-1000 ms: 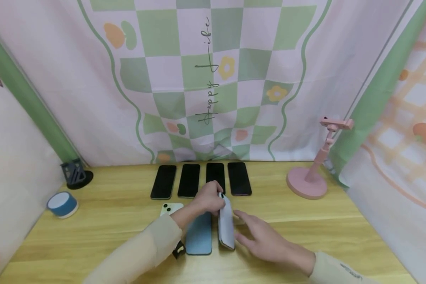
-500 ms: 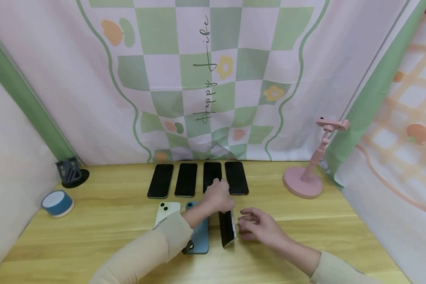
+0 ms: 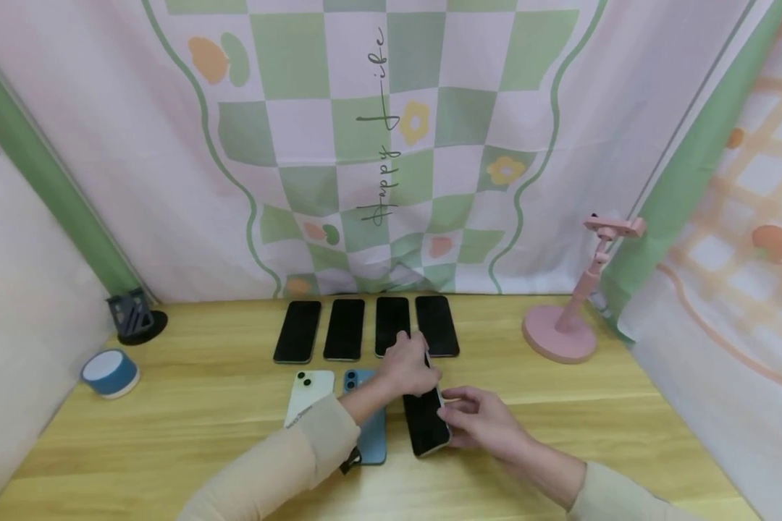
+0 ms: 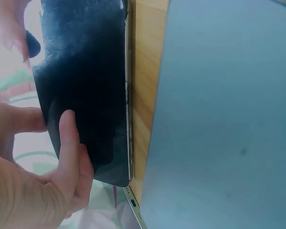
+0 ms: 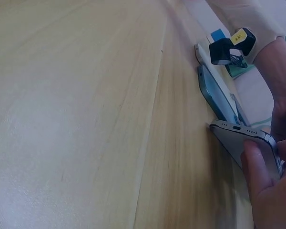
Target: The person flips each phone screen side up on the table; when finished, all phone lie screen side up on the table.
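Observation:
A black-screened phone (image 3: 428,425) is held tilted above the wooden table, screen up. My left hand (image 3: 407,365) grips its far end. At its near right edge, my right hand (image 3: 485,423) holds it between thumb and fingers. In the left wrist view the dark screen (image 4: 86,86) shows with the left hand (image 4: 43,176) around one edge. The right wrist view shows the phone's port end (image 5: 238,127) and pale back, with fingers of the right hand (image 5: 271,191) against it. Left of it lies a blue phone (image 3: 373,438), back up, partly under my left forearm.
Several black-screened phones lie in a row at the back, including one at far left (image 3: 297,332). A pale green phone (image 3: 310,396) lies beside the blue one. A pink stand (image 3: 560,333) is at right; a blue-and-white round object (image 3: 110,373) and black stand (image 3: 132,316) are at left.
The held phone has turned from its pale back on edge to its black screen facing up. My right hand has come from beside the phone to hold its edge.

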`<action>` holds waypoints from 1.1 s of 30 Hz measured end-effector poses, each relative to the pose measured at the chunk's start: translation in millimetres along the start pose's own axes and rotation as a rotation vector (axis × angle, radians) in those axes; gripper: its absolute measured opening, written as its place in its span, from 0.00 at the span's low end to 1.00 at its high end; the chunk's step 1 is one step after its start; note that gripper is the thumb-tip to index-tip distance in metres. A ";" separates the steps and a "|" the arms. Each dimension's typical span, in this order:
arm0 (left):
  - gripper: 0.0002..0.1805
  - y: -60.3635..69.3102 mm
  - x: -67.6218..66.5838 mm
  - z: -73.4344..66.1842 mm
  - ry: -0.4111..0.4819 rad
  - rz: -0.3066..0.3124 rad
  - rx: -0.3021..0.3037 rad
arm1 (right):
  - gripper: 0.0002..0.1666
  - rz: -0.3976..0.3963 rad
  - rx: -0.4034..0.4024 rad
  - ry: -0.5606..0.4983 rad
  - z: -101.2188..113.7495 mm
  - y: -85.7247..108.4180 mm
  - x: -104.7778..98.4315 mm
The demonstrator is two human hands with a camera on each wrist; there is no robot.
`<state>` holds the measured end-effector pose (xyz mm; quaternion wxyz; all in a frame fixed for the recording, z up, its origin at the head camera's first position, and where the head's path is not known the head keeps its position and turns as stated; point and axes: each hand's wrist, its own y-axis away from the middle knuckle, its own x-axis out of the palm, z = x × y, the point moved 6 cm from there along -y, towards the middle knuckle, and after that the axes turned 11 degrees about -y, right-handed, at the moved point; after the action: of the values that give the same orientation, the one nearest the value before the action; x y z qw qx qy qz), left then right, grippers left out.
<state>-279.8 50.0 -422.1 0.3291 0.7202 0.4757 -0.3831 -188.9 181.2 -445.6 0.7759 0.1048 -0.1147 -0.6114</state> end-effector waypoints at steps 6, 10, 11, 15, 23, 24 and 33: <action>0.23 1.3 5.3 3.6 0.012 0.014 0.026 | 0.30 -0.054 0.005 0.051 -1.6 -3.0 -3.3; 0.24 6.2 7.2 6.7 -0.023 0.013 0.058 | 0.28 -0.097 0.005 0.086 -6.6 -4.7 -7.8; 0.25 8.3 7.7 7.6 -0.041 0.016 0.064 | 0.28 -0.103 0.001 0.097 -8.2 -5.0 -8.6; 0.27 20.6 9.9 8.6 -0.172 0.042 0.106 | 0.27 -0.124 -0.010 0.123 -14.4 -5.8 -11.4; 0.37 43.2 14.2 5.8 -0.467 0.099 0.231 | 0.28 -0.171 -0.067 0.205 -13.5 -3.4 -11.0; 0.39 44.4 14.9 6.5 -0.475 0.107 0.232 | 0.29 -0.170 -0.079 0.213 -12.6 -2.3 -10.1; 0.46 48.0 16.6 10.8 -0.495 0.144 0.238 | 0.34 -0.181 -0.154 0.455 1.8 4.1 -2.3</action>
<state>-233.2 32.3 -436.5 0.3746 0.6703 0.2802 -0.5760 -186.1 184.4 -442.8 0.7296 0.1900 0.1198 -0.6459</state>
